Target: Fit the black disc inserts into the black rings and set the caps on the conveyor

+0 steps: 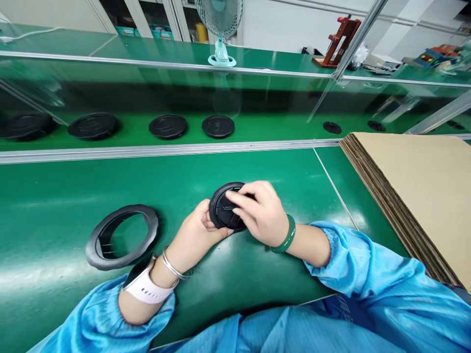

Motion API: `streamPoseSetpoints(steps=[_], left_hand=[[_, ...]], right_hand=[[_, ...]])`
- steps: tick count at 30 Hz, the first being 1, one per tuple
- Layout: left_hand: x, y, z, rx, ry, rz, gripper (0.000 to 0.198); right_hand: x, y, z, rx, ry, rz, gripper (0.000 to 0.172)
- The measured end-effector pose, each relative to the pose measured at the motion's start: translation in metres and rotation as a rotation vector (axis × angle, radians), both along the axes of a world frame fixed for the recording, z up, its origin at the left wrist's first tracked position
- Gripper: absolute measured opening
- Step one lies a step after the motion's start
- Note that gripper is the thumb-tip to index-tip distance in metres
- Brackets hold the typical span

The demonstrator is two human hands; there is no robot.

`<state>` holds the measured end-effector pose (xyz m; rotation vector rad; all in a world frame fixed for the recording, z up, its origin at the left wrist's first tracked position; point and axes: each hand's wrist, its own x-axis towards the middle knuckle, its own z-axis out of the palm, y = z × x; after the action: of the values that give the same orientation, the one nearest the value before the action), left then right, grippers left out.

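Note:
A round black plastic part [225,215] with a ridged rim and a recessed centre is held above the green table, its face tilted up toward me. My left hand [200,226] grips its left and lower edge, thumb along the near rim. On the upper right, my right hand [259,213] is curled over the part with its fingertips against the face. Those fingers cover much of the right side, so what they pinch there is partly hidden. To the left of my left hand, a larger dark grey ring [96,245] with an open middle lies on the table.
Beyond a metal rail [257,146], several black round parts, one a disc [218,126], lie on a green strip behind clear panels. Stacked cardboard sheets [415,181] occupy the right side. A fan [221,49] and a brown wooden stand [336,43] are on the upper shelf.

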<state>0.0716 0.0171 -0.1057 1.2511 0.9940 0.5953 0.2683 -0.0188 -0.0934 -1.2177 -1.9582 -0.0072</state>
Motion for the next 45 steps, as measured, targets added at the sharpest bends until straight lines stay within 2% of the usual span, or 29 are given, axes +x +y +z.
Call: streamPoseSetpoints(steps=[1,3,5,7,11,15,23,25,27,29,33,35,37,40,43,45], left_hand=[[0.000,0.000,0.000,-0.002,-0.011,0.005,0.065],[0.000,0.001,0.000,-0.003,-0.011,-0.003,0.068],[-0.001,0.002,0.000,0.026,0.012,-0.024,0.074],[-0.003,0.003,-0.001,0.100,0.064,-0.045,0.078],[-0.006,0.001,0.001,0.256,0.205,-0.100,0.058],[-0.005,-0.002,0.008,0.360,0.314,-0.111,0.048],[-0.003,-0.002,0.011,0.382,0.353,-0.124,0.041],[-0.004,-0.002,0.012,0.375,0.362,-0.112,0.040],[-0.004,-0.002,0.012,0.362,0.352,-0.099,0.039],[-0.004,-0.002,0.012,0.344,0.328,-0.094,0.037],[-0.003,-0.002,0.011,0.323,0.295,-0.085,0.031],[-0.002,-0.002,0.009,0.322,0.272,-0.066,0.033],[-0.001,-0.001,0.008,0.263,0.203,-0.037,0.046],[0.001,-0.001,0.008,0.115,0.042,-0.007,0.071],[0.003,-0.004,0.008,0.121,0.004,-0.030,0.070],[0.003,-0.006,0.008,0.169,0.041,-0.077,0.064]], right_hand=[[0.003,0.002,-0.001,-0.024,0.090,-0.046,0.036],[0.008,0.008,-0.005,-0.172,0.245,-0.118,0.041],[0.010,0.013,-0.012,-0.378,0.361,-0.104,0.034],[0.010,0.016,-0.017,-0.507,0.443,-0.063,0.023],[0.003,0.015,-0.021,-0.527,0.552,-0.044,0.014],[-0.002,0.013,-0.020,-0.510,0.624,-0.063,0.015],[-0.003,0.014,-0.020,-0.504,0.654,-0.127,0.014],[0.001,0.016,-0.019,-0.608,0.688,-0.021,0.020],[0.006,0.018,-0.016,-0.747,0.722,0.151,0.036],[0.008,0.018,-0.014,-0.831,0.729,0.251,0.052],[0.004,0.014,-0.016,-0.803,0.687,0.142,0.049],[0.002,0.015,-0.020,-0.823,0.693,0.131,0.050],[0.005,0.025,-0.022,-0.839,0.651,0.103,0.051],[0.026,0.066,-0.012,-0.723,0.487,-0.094,0.051],[0.057,0.121,0.014,-0.532,0.377,-0.309,0.061],[0.072,0.152,0.027,-0.465,0.285,-0.373,0.068]])
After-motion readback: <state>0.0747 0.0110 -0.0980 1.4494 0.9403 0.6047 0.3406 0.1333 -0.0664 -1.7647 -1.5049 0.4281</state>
